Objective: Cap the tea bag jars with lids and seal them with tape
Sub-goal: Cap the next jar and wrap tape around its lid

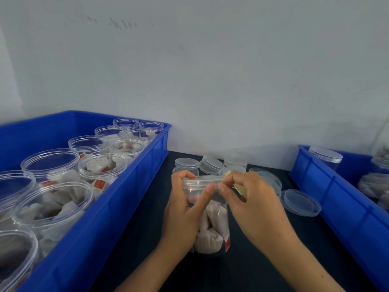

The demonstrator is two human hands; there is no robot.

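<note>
A clear jar filled with tea bags stands on the dark table in front of me, with a clear lid on top. My left hand grips the jar's upper part, thumb pressed near the lid's rim. My right hand pinches at the lid's edge next to that thumb, and holds a roll of yellowish tape, mostly hidden by the fingers.
A blue crate on the left holds several open jars of tea bags. Loose lids lie behind and to the right of the jar. A second blue crate on the right holds capped jars. A white wall stands behind.
</note>
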